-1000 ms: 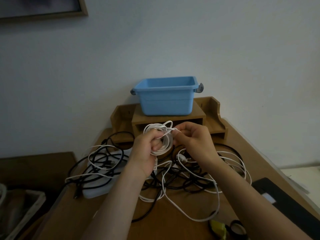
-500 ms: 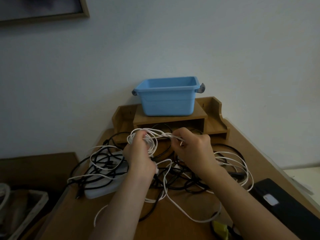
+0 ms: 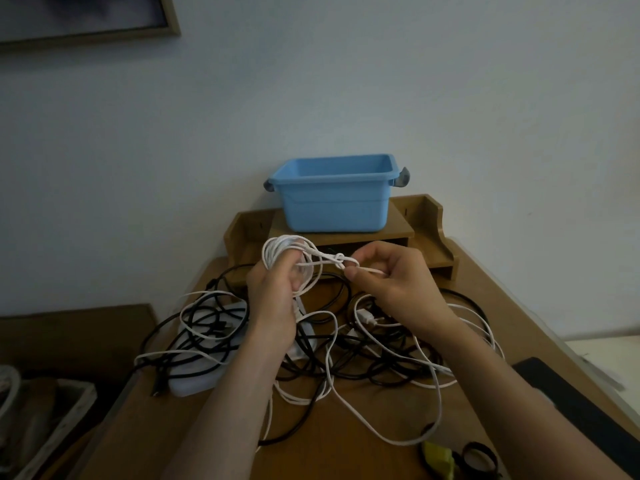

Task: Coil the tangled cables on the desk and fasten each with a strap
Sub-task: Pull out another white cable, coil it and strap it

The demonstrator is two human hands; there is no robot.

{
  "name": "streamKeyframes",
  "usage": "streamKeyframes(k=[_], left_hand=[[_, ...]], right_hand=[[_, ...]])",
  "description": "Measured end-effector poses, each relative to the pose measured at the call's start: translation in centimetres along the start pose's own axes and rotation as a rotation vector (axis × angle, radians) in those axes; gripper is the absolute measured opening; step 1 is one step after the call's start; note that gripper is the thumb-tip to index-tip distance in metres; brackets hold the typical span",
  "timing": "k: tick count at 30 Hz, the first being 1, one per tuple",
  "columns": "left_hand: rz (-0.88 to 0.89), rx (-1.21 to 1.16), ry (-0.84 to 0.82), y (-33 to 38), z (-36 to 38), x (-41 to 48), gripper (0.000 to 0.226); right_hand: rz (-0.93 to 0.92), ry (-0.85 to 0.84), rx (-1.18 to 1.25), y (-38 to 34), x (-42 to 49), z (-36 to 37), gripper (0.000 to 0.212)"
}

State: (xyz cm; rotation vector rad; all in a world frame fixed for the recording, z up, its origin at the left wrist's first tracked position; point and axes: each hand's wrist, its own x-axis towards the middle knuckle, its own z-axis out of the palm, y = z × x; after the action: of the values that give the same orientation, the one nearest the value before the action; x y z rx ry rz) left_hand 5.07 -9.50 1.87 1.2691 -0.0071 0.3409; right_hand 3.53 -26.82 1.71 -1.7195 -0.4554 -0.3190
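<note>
- The left hand [image 3: 273, 299] is curled round a small white coil [image 3: 277, 252], held up above the tangle [image 3: 377, 374] on the tabletop [image 3: 332, 459].
- The right hand [image 3: 391, 282] pinches the coil's free end. Over the last second it has drawn away rightward, cinching a little loop [image 3: 340, 259] between the hands.
- This coil looks nearly bound, with no strap on it yet.

2 hands: left hand [image 3: 273, 299], right hand [image 3: 398, 289]. 1 white coil [image 3: 280, 249]. Loose on the counter [image 3: 329, 455]: black cables [image 3: 360, 374] and white cables [image 3: 440, 400], too tangled to count. 1 white box [image 3: 194, 381]. 1 blue bin [image 3: 334, 206]. 1 wooden shelf [image 3: 426, 223]. Straps: 1 yellow strap [image 3: 437, 459], 1 black strap [image 3: 478, 460]. 1 black slab [image 3: 568, 393]. 1 basket [image 3: 72, 410]. 1 picture frame [image 3: 171, 19].
</note>
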Motion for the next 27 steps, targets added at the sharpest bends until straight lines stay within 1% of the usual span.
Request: streamKeyframes(k=[1,3,6,7,9,10,11,12,14,15,17,19,20,22,24,26,27], left_hand=[[-0.024,0.009,-0.03,-0.1,-0.1,0.0,0.024],[-0.083,0.028,-0.103,-0.2,-0.1,0.0,0.036],[-0.106,0.078,-0.225,-0.4,-0.1,-0.1,0.044],[-0.105,0.099,-0.256,-0.4,0.0,-0.2,0.042],[-0.074,0.143,-0.331,-0.4,-0.1,-0.3,0.024],[-0.068,0.136,-0.374,-0.4,-0.1,-0.3,0.026],[-0.079,0.11,-0.399,-0.3,-0.3,-0.1,0.033],[-0.1,0.047,-0.413,-0.1,-0.5,0.0,0.033],[-0.159,-0.102,-0.347,0.4,-0.6,0.1,0.023],[-0.171,-0.137,-0.264,0.5,-0.7,0.3,0.021],[-0.155,-0.085,-0.062,0.5,-0.9,0.8,0.012],[-0.12,-0.018,0.069,0.4,-1.4,1.2,0.021],[-0.1,0.006,0.092,0.6,-1.6,1.3,0.025],[-0.013,0.097,0.1,1.0,-1.7,1.2,0.019],[0.05,0.226,0.039,1.5,-1.9,0.8,0.013],[0.032,0.304,-0.072,1.7,-1.8,0.3,0.012],[-0.001,0.324,-0.114,1.9,-1.9,0.2,0.016]], right_hand=[[-0.016,0.032,-0.004,0.0,0.0,0.0,0.005],[-0.049,0.089,-0.014,0.0,0.1,-0.1,0.005],[-0.088,0.137,-0.045,0.0,0.0,-0.1,0.007],[-0.098,0.153,-0.056,0.0,0.0,0.0,0.007],[-0.116,0.187,-0.082,0.0,0.0,0.0,0.009],[-0.124,0.201,-0.093,-0.1,0.0,0.0,0.009],[-0.126,0.21,-0.097,-0.1,0.0,-0.1,0.009],[-0.125,0.212,-0.091,-0.1,0.0,-0.2,0.009],[-0.12,0.203,-0.063,-0.3,-0.1,-0.4,0.008],[-0.119,0.194,-0.049,-0.3,-0.1,-0.5,0.008],[-0.115,0.172,-0.034,-0.5,-0.1,-0.4,0.008],[-0.103,0.148,-0.026,-0.4,-0.1,-0.3,0.008],[-0.092,0.144,-0.02,-0.3,-0.1,-0.2,0.007],[-0.073,0.165,-0.006,-0.1,0.0,-0.1,0.005],[-0.068,0.206,0.014,0.0,0.0,0.0,0.005],[-0.07,0.24,0.031,0.2,-0.1,0.0,0.007],[-0.075,0.246,0.037,0.1,-0.1,0.1,0.008]])
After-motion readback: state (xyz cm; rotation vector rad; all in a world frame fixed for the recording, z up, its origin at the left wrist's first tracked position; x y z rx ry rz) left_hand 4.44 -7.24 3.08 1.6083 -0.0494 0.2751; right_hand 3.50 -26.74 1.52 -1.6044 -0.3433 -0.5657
